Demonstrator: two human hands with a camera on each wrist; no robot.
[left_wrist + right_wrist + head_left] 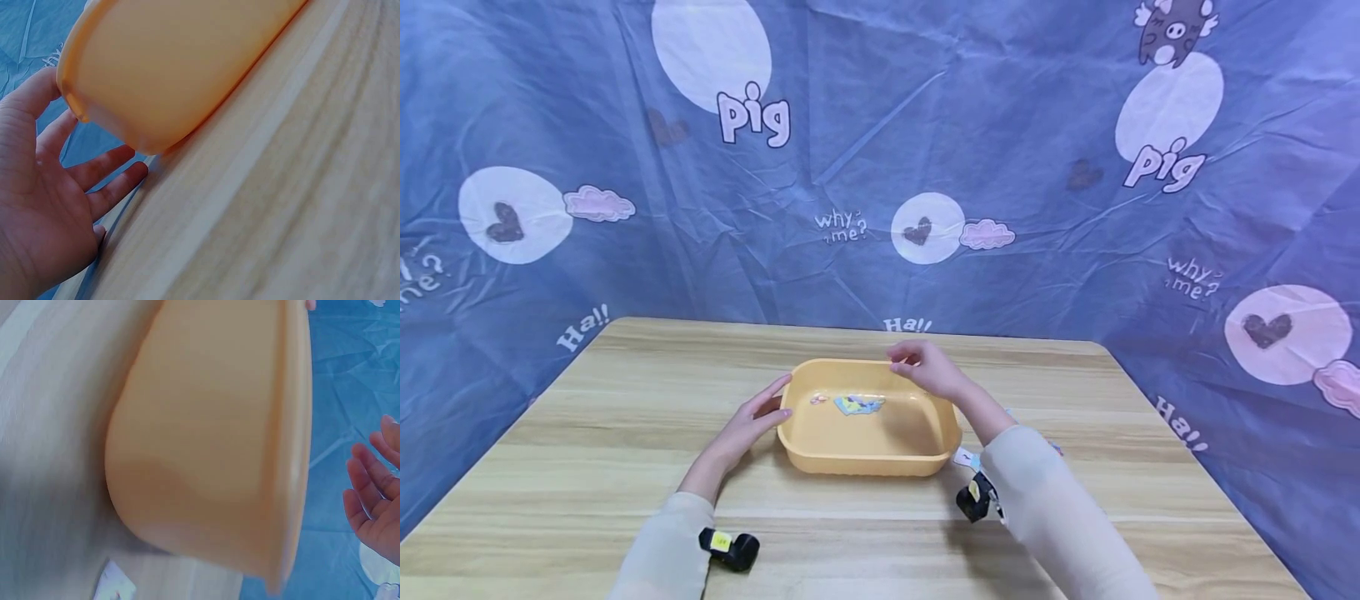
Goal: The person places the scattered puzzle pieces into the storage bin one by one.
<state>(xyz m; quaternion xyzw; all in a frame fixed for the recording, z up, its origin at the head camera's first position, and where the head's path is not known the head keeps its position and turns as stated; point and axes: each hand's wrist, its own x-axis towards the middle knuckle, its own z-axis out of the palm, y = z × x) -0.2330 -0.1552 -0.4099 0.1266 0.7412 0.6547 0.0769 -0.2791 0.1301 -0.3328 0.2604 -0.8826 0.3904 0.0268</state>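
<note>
- Head view: one yellow basin (872,465), placed on a wood-grain table (587,467), toward 6 o'clock from the view's centre.
- Left hand (748,425), stationed at the basin's 9 o'clock; rim touched by thumb and forefinger, set apart.
- Right hand (928,367), held above the rim near 1 o'clock, fingers bent; whether anything is pinched cannot be told here.
- Blue-and-yellow piece (858,405) and small pink piece (818,399), laid inside, toward 12 and 10 o'clock.
- Left wrist view: left fingers spread beside the basin.
- Right wrist view: right fingers loosely bent, slightly parted, seen around 4 o'clock, apart from the basin.
</note>
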